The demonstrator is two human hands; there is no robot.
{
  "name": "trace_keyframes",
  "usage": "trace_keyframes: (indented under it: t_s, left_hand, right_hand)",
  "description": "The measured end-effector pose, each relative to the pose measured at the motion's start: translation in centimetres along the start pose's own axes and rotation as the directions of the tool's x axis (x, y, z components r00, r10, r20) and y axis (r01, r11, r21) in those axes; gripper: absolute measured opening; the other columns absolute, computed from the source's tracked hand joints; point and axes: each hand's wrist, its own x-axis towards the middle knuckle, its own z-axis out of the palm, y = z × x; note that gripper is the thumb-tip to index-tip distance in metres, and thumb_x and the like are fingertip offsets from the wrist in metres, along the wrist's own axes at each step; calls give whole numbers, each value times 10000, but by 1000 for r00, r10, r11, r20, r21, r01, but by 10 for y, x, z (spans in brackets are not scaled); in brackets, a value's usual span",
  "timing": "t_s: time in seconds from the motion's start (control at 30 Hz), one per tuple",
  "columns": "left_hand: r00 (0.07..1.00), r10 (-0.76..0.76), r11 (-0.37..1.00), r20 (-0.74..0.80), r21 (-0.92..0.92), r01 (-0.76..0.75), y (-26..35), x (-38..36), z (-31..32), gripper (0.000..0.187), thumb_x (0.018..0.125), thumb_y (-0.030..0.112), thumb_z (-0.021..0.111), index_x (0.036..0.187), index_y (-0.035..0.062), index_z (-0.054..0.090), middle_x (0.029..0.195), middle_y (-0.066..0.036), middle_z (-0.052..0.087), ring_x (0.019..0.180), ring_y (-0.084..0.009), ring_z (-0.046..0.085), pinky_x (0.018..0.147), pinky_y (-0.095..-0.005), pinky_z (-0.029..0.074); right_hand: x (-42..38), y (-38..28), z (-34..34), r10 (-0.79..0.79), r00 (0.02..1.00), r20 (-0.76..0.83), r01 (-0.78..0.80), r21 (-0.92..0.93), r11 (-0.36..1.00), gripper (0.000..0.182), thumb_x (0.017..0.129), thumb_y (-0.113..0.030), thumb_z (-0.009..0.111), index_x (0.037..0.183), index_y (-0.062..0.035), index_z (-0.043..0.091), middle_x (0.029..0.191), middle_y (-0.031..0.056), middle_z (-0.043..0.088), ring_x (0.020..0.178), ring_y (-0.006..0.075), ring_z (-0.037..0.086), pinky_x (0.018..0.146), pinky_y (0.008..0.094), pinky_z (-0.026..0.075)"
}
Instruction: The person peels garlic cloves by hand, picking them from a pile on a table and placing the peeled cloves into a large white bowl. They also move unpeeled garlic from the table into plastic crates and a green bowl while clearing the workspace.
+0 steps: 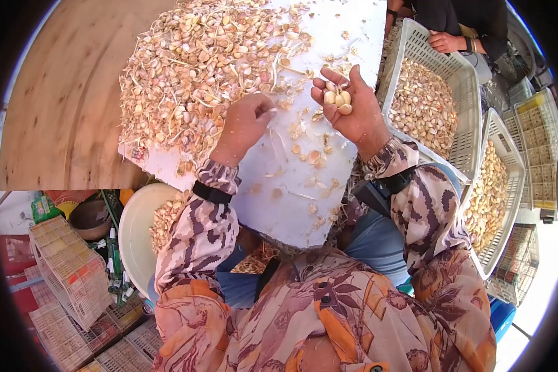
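Note:
Several pale garlic cloves (338, 99) lie in the palm of my right hand (355, 111), which is turned up with its fingers curled around them over the white board. My left hand (247, 127) is above the board's near left part, thumb and fingertips pressed together; what they hold, if anything, is too small to name. A large heap of garlic cloves (192, 74) covers the board (279, 208) beyond and left of my left hand. Bits of skin and dry stalks are scattered on the board between and below my hands.
Right of the board stand a crate of cloves (403, 118) and another crate of cloves (516, 162). A co-worker's hand (446, 42) rests on the first crate's far edge. At left are a wooden board (56, 105), a pale basin (135, 232) and stacked crates (71, 273).

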Motion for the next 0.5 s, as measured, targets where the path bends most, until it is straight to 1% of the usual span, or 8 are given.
trace_keyframes:
  t_s: [0.03, 0.1, 0.2, 0.33, 0.37, 0.4, 0.43, 0.5]
  left_hand:
    - [1000, 0, 1000, -7, -4, 0, 11, -11, -11, 111, 792, 26, 614, 902, 19, 630, 782, -62, 613, 702, -144, 568, 688, -267, 453]
    - [983, -162, 723, -89, -688, 57, 28, -40, -30, 97, 831, 45, 615, 926, 22, 614, 824, -49, 616, 709, -117, 552, 680, -253, 447]
    - [959, -225, 408, -171, -910, -66, 70, -94, -51, 88, 855, 65, 622, 906, -2, 597, 896, -77, 632, 719, -120, 595, 652, -233, 488]
    - [949, 201, -24, -243, -970, -243, 129, -172, -67, 111, 882, 91, 599, 917, -13, 581, 959, -160, 616, 765, -147, 608, 680, -269, 506]
    - [802, 550, -221, -233, -967, -129, 133, -174, -74, 137, 893, 119, 588, 890, -17, 568, 973, -209, 595, 769, -203, 602, 669, -314, 504]
    - [694, 640, -273, -331, -942, -197, 146, -177, -72, 137, 886, 121, 599, 890, -13, 574, 978, -220, 592, 765, -228, 598, 657, -317, 501]
    - [566, 712, -329, -415, -910, -253, 164, -176, -64, 137, 878, 124, 609, 890, -9, 579, 984, -231, 589, 761, -253, 595, 646, -321, 498]
    - [673, 505, -477, -541, -824, -304, 206, -193, -51, 89, 831, 65, 649, 832, -19, 620, 897, -208, 615, 714, -241, 604, 637, -301, 509]
  right_hand:
    - [1, 0, -5, 20, 999, 48, -21, 7, 1000, 571, 957, -489, 341, 1219, 4, 460, 1076, 156, 552, 945, 257, 584, 580, 242, 532]
    - [0, -1, -9, 53, 994, 98, -54, 5, 999, 570, 945, -506, 357, 1220, -20, 471, 1105, 160, 547, 983, 264, 582, 618, 263, 564]
    - [2, 6, -7, 74, 993, 96, -68, -67, 995, 600, 937, -524, 366, 1222, -7, 470, 1117, 162, 553, 1040, 296, 570, 753, 324, 556]
    - [-6, 21, 8, 95, 990, 105, -81, -132, 988, 614, 950, -511, 332, 1253, 13, 437, 1178, 179, 530, 1098, 328, 542, 864, 383, 524]
    - [-8, 24, 11, 95, 989, 110, -80, -129, 988, 614, 950, -511, 332, 1253, 13, 437, 1178, 179, 530, 1098, 328, 542, 864, 383, 524]
    - [-10, 28, 15, 102, 987, 127, -84, -141, 986, 617, 956, -506, 313, 1268, 14, 423, 1188, 181, 521, 1106, 329, 537, 871, 382, 522]
    - [-10, 29, 17, 111, 983, 144, -89, -151, 984, 619, 961, -501, 294, 1283, 16, 408, 1198, 183, 513, 1114, 330, 532, 879, 381, 519]
    - [-14, 33, 21, 108, 982, 153, -83, -158, 984, 630, 965, -499, 268, 1298, 22, 390, 1219, 190, 497, 1121, 335, 525, 911, 397, 501]
